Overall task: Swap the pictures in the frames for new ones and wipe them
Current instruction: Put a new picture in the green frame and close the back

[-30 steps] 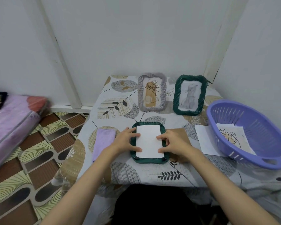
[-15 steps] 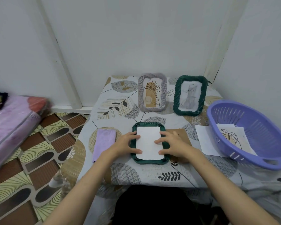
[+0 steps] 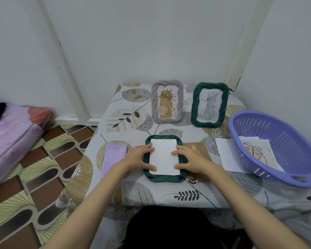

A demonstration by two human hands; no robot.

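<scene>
A folded lilac cloth [image 3: 113, 157] lies on the table [image 3: 151, 193] just left of the left hand [image 3: 138, 159], whose spread fingers press the left edge of a white sheet [image 3: 163, 159] lying in the face-down green frame [image 3: 164, 178]. The right hand [image 3: 190, 159] presses the sheet's right edge the same way, over a brown board [image 3: 198, 147]. Behind stand a grey frame [image 3: 167, 101] and a second green frame [image 3: 209, 105]; rightmost, a purple basket [image 3: 276, 150] holds a leaf print [image 3: 255, 150].

Green frame [image 3: 164, 178], purple basket [image 3: 276, 150], lilac cloth [image 3: 113, 159].
</scene>
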